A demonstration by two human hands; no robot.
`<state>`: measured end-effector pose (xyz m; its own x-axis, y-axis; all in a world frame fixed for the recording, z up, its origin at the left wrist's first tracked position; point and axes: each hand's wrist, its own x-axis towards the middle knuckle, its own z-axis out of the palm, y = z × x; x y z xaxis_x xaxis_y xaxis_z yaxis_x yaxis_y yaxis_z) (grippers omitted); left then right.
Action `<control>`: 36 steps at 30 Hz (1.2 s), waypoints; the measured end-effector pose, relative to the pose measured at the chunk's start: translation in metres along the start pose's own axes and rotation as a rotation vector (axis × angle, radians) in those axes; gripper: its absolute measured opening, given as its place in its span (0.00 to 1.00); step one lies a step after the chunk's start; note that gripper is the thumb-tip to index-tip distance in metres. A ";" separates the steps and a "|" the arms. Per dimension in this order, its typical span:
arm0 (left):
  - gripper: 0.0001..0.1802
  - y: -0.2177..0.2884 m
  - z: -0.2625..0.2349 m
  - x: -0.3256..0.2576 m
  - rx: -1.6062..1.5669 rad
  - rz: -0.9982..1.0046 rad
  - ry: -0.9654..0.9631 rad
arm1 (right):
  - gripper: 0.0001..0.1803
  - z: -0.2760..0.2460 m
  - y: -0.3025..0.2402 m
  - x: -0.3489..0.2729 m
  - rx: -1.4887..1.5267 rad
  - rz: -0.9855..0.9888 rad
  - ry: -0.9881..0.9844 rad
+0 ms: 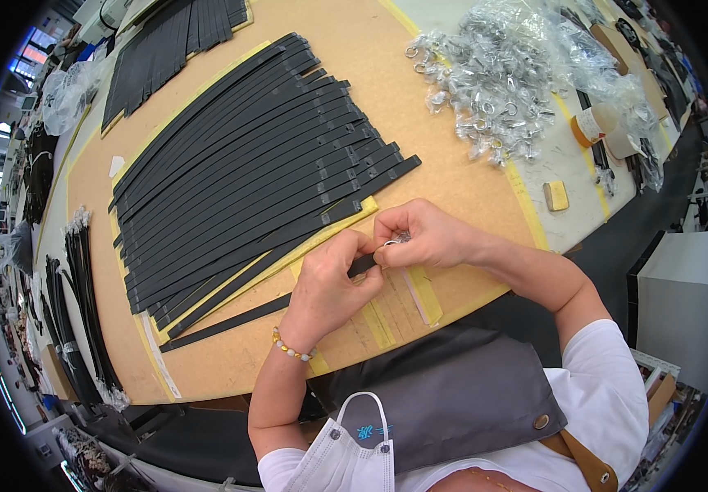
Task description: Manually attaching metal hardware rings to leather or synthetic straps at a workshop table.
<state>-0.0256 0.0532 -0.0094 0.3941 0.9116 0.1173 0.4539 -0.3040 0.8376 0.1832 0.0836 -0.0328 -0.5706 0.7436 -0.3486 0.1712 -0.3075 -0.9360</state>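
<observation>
Close to the table's front edge, my left hand [327, 283] pinches the end of a black strap [235, 323], whose length trails to the left across the board. My right hand [432, 236] meets it there, fingers closed on a small silver metal fitting [400, 239], partly wrapped in clear plastic. Strap end and fitting come together between the fingertips; whether they are joined is hidden. Just beyond my hands, a wide row of black straps [239, 164] lies side by side and overlapping, with yellow tape [354, 211] along its near side.
A heap of plastic-wrapped metal fittings [493, 90] covers the far right. Near it are a yellow block [556, 196] and an orange-labelled tape roll [590, 125]. More black straps [169, 57] lie at the far left; bundled black cords [91, 303] hang along the left edge.
</observation>
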 end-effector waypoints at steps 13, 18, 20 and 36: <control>0.14 -0.004 -0.006 0.001 -0.014 0.117 0.017 | 0.12 -0.006 -0.018 -0.006 0.199 0.091 -0.143; 0.13 0.002 -0.003 -0.001 0.028 0.128 0.005 | 0.18 -0.015 -0.011 -0.005 -0.152 0.035 -0.257; 0.12 -0.001 -0.002 -0.001 0.034 0.150 0.007 | 0.18 -0.015 -0.007 -0.004 -0.133 -0.012 -0.255; 0.18 0.005 -0.031 -0.004 -0.467 -0.073 -0.140 | 0.18 -0.014 -0.007 -0.008 0.297 -0.104 -0.463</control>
<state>-0.0498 0.0565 0.0111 0.4925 0.8703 0.0030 0.0901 -0.0544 0.9944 0.1978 0.0886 -0.0242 -0.8769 0.4612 -0.1355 -0.0997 -0.4503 -0.8873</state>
